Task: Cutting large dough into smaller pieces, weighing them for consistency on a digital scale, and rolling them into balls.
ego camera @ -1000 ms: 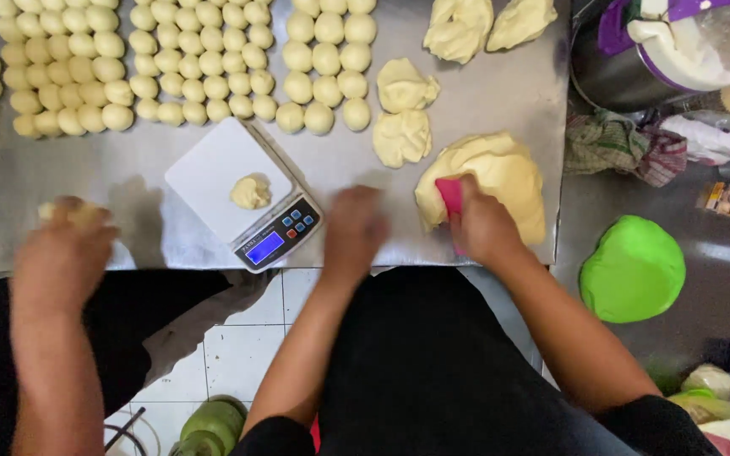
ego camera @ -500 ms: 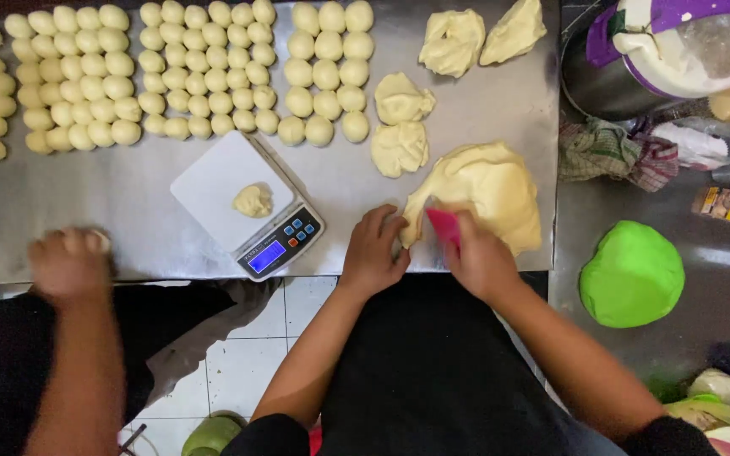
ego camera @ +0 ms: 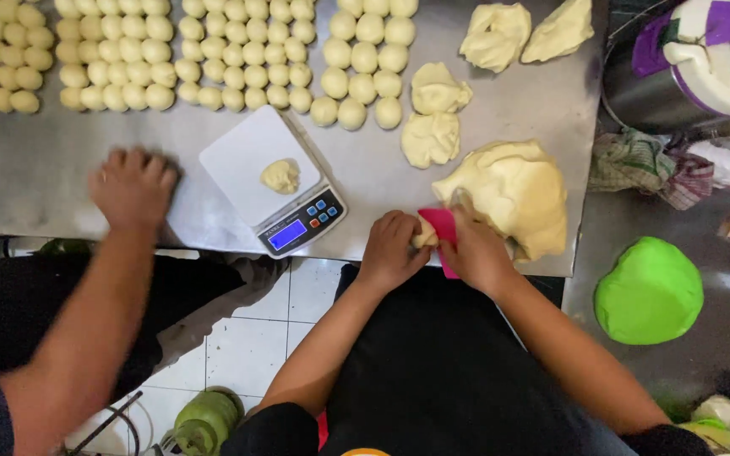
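While the right hand (ego camera: 476, 252) presses a pink plastic scraper (ego camera: 443, 230) down at the near edge of the big dough mass (ego camera: 513, 194), the left hand (ego camera: 392, 250) pinches a small lump of dough (ego camera: 423, 234) just beside the blade, so the step in hand looks like cutting off a portion. The right hand is clenched around the scraper, fingers folded over its top; the left is half closed, thumb and fingers gripping the lump, which still touches the mass. Judging from this, the next move calls for a clean separation of that lump and a short carry leftward from the dough mass to the digital scale (ego camera: 274, 187), whose white platform already bears one small piece of dough (ego camera: 280, 176). Farther left of the scale, another person's hand (ego camera: 133, 187) lies palm down, fingers spread, on the steel table (ego camera: 35, 177); whether it covers dough I cannot tell. Beyond the scale, toward the table's far edge, rows of dough balls (ego camera: 238, 51) sit close together.
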